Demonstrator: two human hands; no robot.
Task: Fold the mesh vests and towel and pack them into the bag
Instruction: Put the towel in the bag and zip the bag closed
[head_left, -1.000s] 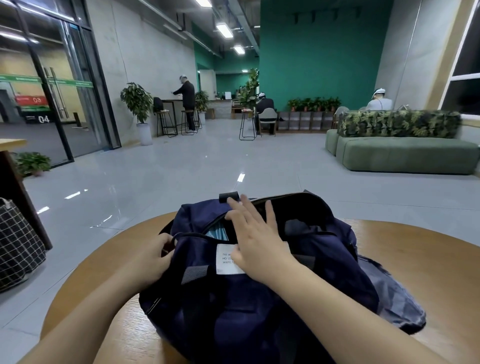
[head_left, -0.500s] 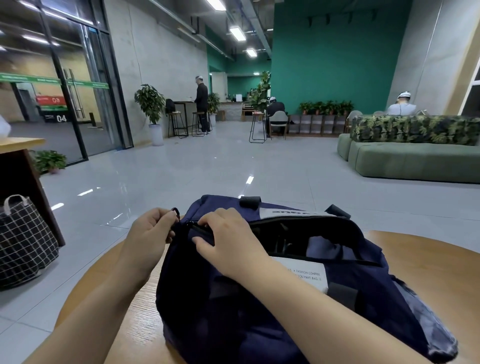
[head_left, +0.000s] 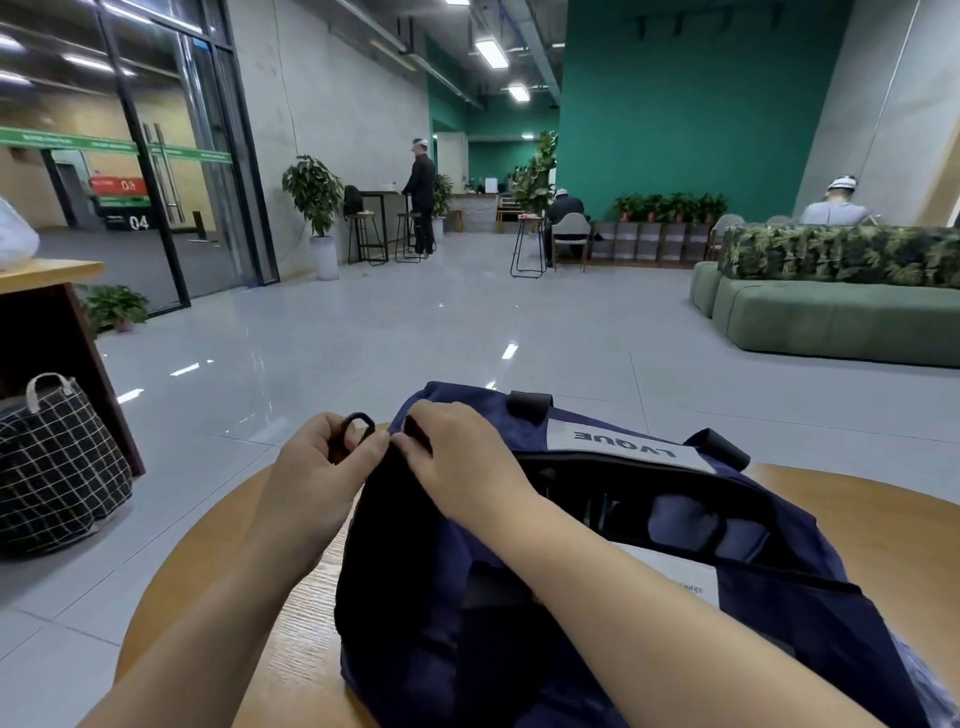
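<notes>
A navy blue duffel bag (head_left: 597, 613) with a white label lies on the round wooden table (head_left: 893, 525). Its long top opening gapes, dark inside; folded contents cannot be made out. My left hand (head_left: 317, 478) grips a small black loop at the bag's left end. My right hand (head_left: 462, 467) pinches the bag's fabric or zip pull right beside it, at the same end. Vests and towel are not visible.
A black checked fabric basket (head_left: 57, 467) stands on the floor at the left beside a dark wooden cabinet (head_left: 47, 332). A green sofa (head_left: 831, 317) sits at the right. Several people stand or sit far back. Grey tiled floor spreads beyond the table.
My right hand left the bag's top and moved to its left end. My left hand rose and took the black loop. The bag's opening turned towards me.
</notes>
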